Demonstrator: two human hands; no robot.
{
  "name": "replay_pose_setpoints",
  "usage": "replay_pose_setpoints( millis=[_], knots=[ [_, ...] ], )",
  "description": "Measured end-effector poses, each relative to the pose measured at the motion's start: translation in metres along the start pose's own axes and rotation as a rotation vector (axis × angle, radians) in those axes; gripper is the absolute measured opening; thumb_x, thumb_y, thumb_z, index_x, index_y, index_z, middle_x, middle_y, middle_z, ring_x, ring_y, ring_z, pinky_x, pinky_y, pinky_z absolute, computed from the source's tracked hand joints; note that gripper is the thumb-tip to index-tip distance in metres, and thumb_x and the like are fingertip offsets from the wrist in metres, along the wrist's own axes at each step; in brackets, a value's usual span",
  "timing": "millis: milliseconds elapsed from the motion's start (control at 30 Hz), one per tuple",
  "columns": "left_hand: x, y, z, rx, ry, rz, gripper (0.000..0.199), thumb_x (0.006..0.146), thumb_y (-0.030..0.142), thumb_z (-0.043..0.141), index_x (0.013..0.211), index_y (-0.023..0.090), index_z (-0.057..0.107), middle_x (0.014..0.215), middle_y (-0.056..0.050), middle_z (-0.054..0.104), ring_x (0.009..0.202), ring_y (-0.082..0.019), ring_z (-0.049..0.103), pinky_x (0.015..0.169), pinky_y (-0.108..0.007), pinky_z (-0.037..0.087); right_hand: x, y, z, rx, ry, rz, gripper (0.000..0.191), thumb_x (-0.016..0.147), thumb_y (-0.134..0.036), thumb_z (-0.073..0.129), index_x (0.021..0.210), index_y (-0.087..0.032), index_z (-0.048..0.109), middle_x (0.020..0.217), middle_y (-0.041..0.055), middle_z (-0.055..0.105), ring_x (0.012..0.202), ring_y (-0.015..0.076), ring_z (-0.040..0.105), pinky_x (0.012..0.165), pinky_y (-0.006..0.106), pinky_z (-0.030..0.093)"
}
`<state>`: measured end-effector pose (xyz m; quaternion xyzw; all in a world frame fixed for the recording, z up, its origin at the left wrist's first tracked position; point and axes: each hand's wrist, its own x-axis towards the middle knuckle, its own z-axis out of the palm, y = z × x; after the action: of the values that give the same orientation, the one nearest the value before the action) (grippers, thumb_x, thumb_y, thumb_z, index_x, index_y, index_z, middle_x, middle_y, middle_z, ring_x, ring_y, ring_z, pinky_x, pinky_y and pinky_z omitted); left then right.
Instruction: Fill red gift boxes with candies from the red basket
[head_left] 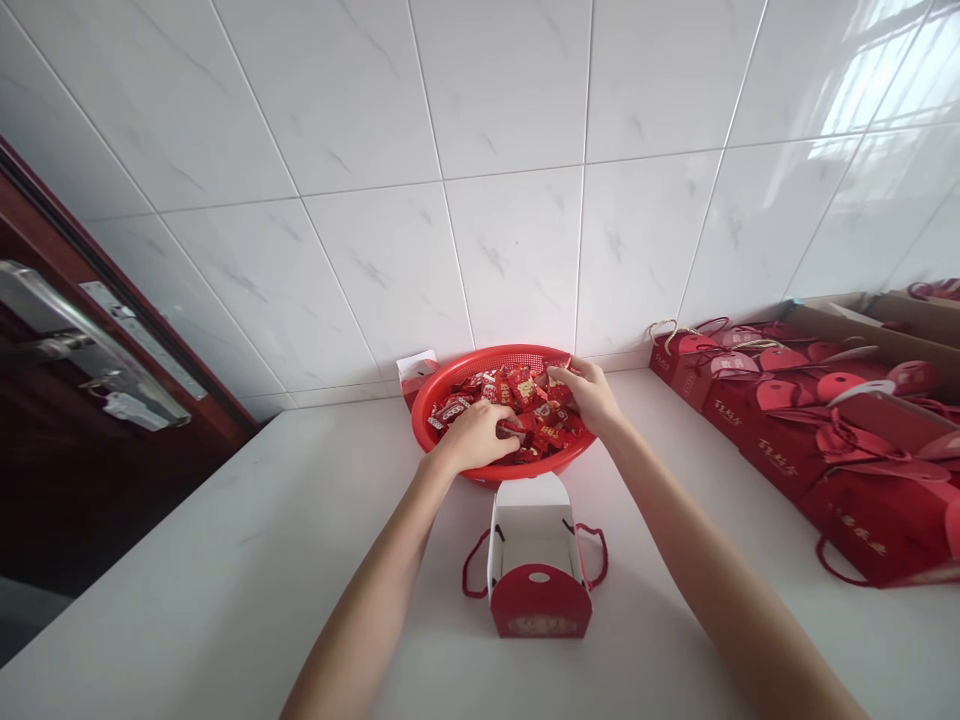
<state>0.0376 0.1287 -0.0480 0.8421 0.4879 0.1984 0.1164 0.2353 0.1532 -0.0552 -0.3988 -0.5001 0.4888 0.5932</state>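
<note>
Packets partly hidden by left hand, right hand; grips unclear

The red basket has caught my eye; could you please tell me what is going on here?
A person has the left hand and the right hand among wrapped packets in the red basket. The left hand curls around a red packet, though how firmly is unclear; the right hand is at the basket's right side. An open box with cord handles stands in front, and more red boxes stand to the right.
</note>
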Motion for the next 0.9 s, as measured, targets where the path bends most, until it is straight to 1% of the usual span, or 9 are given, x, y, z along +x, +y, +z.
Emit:
replay_pose_setpoints(
  millis=[100, 233, 300, 367, 500, 600, 667, 800, 900],
  knots=[
    [0.002, -0.002, 0.001, 0.004, -0.026, 0.018, 0.021, 0.076, 0.031, 0.064, 0.089, 0.021, 0.076, 0.099, -0.009, 0.076, 0.104, -0.033, 0.066, 0.089, -0.039, 0.052, -0.001, 0.000, 0.001, -0.188, 0.070, -0.085, 0.019, 0.070, -0.038, 0.064, 0.074, -0.021, 0.057, 0.070, 0.0001, 0.065, 0.063, 0.0167, 0.057, 0.059, 0.029, 0.044],
    [0.002, 0.001, -0.001, 0.014, -0.002, 0.035, 0.010, 0.072, 0.027, 0.067, 0.079, 0.021, 0.073, 0.091, -0.006, 0.075, 0.097, -0.028, 0.066, 0.085, -0.034, 0.051, -0.003, -0.002, 0.004, -0.625, 0.195, -0.131, 0.013, 0.079, -0.026, 0.054, 0.070, -0.023, 0.046, 0.065, -0.0015, 0.058, 0.063, 0.0176, 0.052, 0.059, 0.029, 0.037],
    [0.002, 0.002, -0.002, 0.025, 0.059, 0.022, 0.006, 0.070, 0.024, 0.068, 0.074, 0.021, 0.070, 0.086, -0.005, 0.074, 0.093, -0.027, 0.065, 0.083, -0.033, 0.050, -0.004, -0.002, 0.005, -0.789, 0.167, -0.098, 0.014, 0.082, -0.020, 0.050, 0.071, -0.023, 0.042, 0.064, -0.0012, 0.056, 0.062, 0.0177, 0.050, 0.058, 0.029, 0.034],
    [0.001, 0.003, -0.003, 0.013, 0.169, -0.009, 0.003, 0.071, 0.024, 0.067, 0.070, 0.021, 0.067, 0.080, -0.004, 0.072, 0.088, -0.025, 0.064, 0.078, -0.033, 0.049, -0.004, 0.000, 0.007, -0.914, 0.104, -0.082, 0.014, 0.082, -0.014, 0.048, 0.074, -0.023, 0.041, 0.067, 0.0001, 0.056, 0.062, 0.0181, 0.049, 0.057, 0.029, 0.032],
    [0.000, 0.002, -0.004, -0.155, 0.411, -0.151, 0.012, 0.075, 0.031, 0.063, 0.070, 0.020, 0.065, 0.076, -0.002, 0.072, 0.075, -0.020, 0.064, 0.069, -0.029, 0.046, -0.002, 0.005, 0.008, -1.056, -0.053, -0.112, 0.016, 0.074, -0.008, 0.054, 0.075, -0.022, 0.045, 0.074, 0.0026, 0.059, 0.071, 0.0203, 0.053, 0.060, 0.028, 0.033],
    [-0.001, 0.000, -0.005, -0.316, 0.409, -0.254, 0.017, 0.074, 0.036, 0.064, 0.071, 0.019, 0.066, 0.071, 0.000, 0.070, 0.068, -0.018, 0.063, 0.064, -0.027, 0.044, -0.001, 0.006, 0.008, -1.042, -0.105, -0.108, 0.022, 0.065, -0.008, 0.061, 0.074, -0.022, 0.047, 0.073, 0.0020, 0.059, 0.070, 0.0199, 0.053, 0.058, 0.028, 0.033],
    [0.000, -0.002, -0.004, -0.380, 0.401, -0.268, 0.019, 0.072, 0.038, 0.066, 0.071, 0.019, 0.067, 0.069, 0.001, 0.069, 0.068, -0.018, 0.063, 0.064, -0.027, 0.043, -0.001, 0.005, 0.007, -0.985, -0.107, -0.119, 0.023, 0.061, -0.008, 0.062, 0.073, -0.022, 0.047, 0.071, 0.0002, 0.059, 0.067, 0.0179, 0.051, 0.057, 0.027, 0.034],
    [0.002, -0.006, -0.004, -0.476, 0.483, -0.236, 0.020, 0.071, 0.039, 0.068, 0.072, 0.019, 0.069, 0.071, 0.001, 0.069, 0.073, -0.019, 0.063, 0.068, -0.027, 0.044, -0.001, 0.001, 0.002, -0.665, -0.029, -0.179, 0.024, 0.059, -0.022, 0.069, 0.070, -0.022, 0.048, 0.070, -0.0023, 0.060, 0.063, 0.0159, 0.051, 0.056, 0.027, 0.039],
    [0.003, -0.009, -0.003, -0.568, 0.544, -0.223, 0.021, 0.074, 0.040, 0.068, 0.077, 0.020, 0.071, 0.076, 0.001, 0.072, 0.078, -0.020, 0.065, 0.073, -0.027, 0.047, -0.001, 0.000, -0.001, -0.421, 0.037, -0.162, 0.028, 0.057, -0.033, 0.073, 0.070, -0.022, 0.050, 0.069, -0.0018, 0.061, 0.062, 0.0165, 0.053, 0.057, 0.029, 0.042]
  ],
)
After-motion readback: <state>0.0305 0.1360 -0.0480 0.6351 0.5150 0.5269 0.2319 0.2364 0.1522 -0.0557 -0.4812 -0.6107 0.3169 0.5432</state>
